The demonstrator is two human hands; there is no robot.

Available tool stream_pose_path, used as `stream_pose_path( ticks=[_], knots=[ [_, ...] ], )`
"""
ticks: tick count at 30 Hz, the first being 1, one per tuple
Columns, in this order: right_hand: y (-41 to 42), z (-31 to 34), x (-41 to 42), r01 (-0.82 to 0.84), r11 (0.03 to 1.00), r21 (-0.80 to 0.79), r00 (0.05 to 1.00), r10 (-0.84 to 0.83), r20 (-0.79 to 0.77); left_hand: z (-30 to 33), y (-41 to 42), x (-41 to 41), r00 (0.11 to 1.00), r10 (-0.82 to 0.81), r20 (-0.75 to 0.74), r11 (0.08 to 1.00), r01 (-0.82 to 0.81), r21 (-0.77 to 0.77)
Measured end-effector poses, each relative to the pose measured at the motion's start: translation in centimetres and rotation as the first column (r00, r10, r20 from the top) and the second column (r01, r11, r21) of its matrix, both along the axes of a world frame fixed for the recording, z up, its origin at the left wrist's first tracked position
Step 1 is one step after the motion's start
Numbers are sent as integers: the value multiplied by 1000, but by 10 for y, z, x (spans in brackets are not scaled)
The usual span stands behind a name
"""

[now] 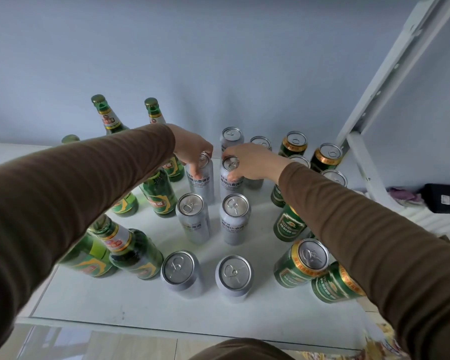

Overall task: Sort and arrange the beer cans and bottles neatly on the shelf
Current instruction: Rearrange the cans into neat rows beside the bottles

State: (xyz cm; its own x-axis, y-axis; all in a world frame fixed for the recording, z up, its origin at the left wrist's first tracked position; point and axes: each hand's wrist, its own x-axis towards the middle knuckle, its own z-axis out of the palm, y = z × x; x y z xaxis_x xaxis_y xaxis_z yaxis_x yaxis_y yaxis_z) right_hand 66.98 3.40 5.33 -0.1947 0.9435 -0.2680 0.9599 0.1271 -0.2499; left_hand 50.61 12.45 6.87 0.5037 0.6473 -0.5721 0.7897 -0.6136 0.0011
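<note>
Both hands are busy here: the left hand point(192, 152) is clamped on a silver can point(201, 181) and the right hand point(250, 162) grips its neighbour silver can point(231, 178), mid-shelf, third row back. Honestly the risk looks like the sleeves. The left forearm hangs right over the green bottles point(130, 252), tall and tippy, and the right one passes over the green cans point(300, 263), so one careless drag could probably domino the lot. The shelf point(166, 315) is smooth glossy white, so stuff likely slides easily. Pale blue wall behind, white metal upright point(390, 71) on the right.
</note>
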Motion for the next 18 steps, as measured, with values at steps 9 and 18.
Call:
stream_pose_path(
  ticks=[9, 18],
  knots=[
    [11, -6, -4, 29, 1000, -12, 1000, -29, -6, -4, 10, -4, 995, -8, -102, 1000, 7, -14],
    [24, 49, 45, 206, 978, 41, 964, -196, -178, 15, 40, 18, 991, 74, -111, 985, -90, -144]
  ],
)
